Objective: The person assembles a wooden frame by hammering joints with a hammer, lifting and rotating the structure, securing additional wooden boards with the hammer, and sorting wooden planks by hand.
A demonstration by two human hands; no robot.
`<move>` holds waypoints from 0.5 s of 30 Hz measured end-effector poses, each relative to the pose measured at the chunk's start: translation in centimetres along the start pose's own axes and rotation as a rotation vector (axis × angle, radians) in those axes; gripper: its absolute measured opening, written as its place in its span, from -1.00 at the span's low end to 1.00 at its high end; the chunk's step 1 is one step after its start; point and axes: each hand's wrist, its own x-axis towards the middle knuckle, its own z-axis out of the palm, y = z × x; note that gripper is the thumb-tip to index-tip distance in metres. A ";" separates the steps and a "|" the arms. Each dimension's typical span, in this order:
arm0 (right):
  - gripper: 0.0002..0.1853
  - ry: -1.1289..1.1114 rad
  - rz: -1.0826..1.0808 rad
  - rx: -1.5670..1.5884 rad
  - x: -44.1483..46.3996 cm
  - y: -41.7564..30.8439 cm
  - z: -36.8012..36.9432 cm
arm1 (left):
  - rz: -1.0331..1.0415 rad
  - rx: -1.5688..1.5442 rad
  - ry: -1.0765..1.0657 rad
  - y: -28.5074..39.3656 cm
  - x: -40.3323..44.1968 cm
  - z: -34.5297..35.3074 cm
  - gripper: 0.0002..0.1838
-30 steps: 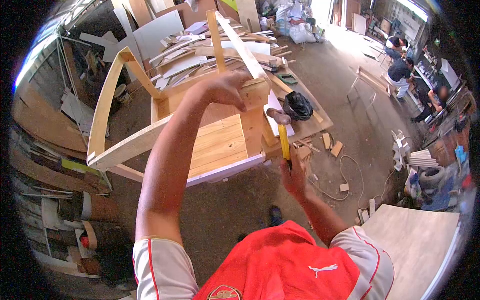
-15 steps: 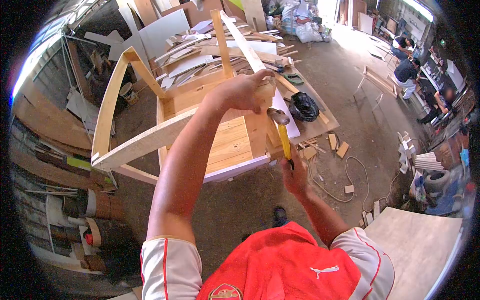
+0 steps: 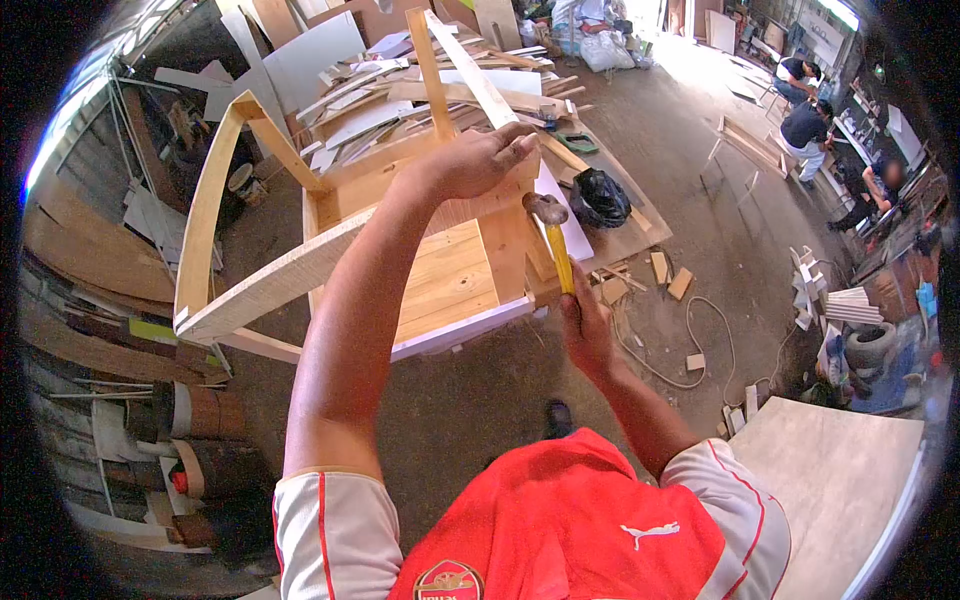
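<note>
Nearest, at 3 o'clock from the person wearing the camera, a pale wooden sheet (image 3: 835,480) lay low. Between 12 and 1, the right hand (image 3: 590,330) had its fingers wrapped around the yellow handle of a hammer (image 3: 556,255), its head up near a corner of the wooden frame (image 3: 270,278). The left hand (image 3: 470,165) reached over that corner, fingers bent; whether they pinched anything could not be told. The frame filled 11 o'clock. It looked partly built: curved and straight members met, a panel of boards (image 3: 450,270) sat inside it, and a post (image 3: 427,75) stood upright. The sides were open and the timber looked bare, so work seemed to remain, though how much was unclear. Just past 12 was a bulging black plastic bag (image 3: 600,198), contents hidden. Between 10 and 11 stood a bucket (image 3: 243,180), its contents too small to make out. Beyond the frame spread a heap of wood offcuts (image 3: 370,105). Farther, at 12, sat stuffed pale sacks (image 3: 603,50), filling unclear; toward 1, other people (image 3: 803,125) were beside benches.
</note>
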 end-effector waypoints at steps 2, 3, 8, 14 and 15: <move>-0.45 -0.007 0.011 -0.012 0.3 -0.1 0.1 | 0.012 0.006 0.012 0.1 -0.2 0.0 -0.31; -0.45 0.048 -0.070 -0.003 0.4 -0.1 0.2 | 0.026 0.003 0.023 0.1 -0.2 0.0 -0.32; -0.45 0.134 -0.160 0.065 -0.2 0.7 0.6 | 0.005 0.025 0.038 -0.3 0.1 0.1 -0.34; -0.42 0.048 -0.064 -0.017 -0.2 0.8 1.5 | 0.018 0.025 0.025 -0.5 0.1 0.2 -0.34; -0.41 0.080 -0.088 -0.011 -0.3 0.5 1.4 | 0.028 0.034 0.034 -0.7 0.3 0.3 -0.33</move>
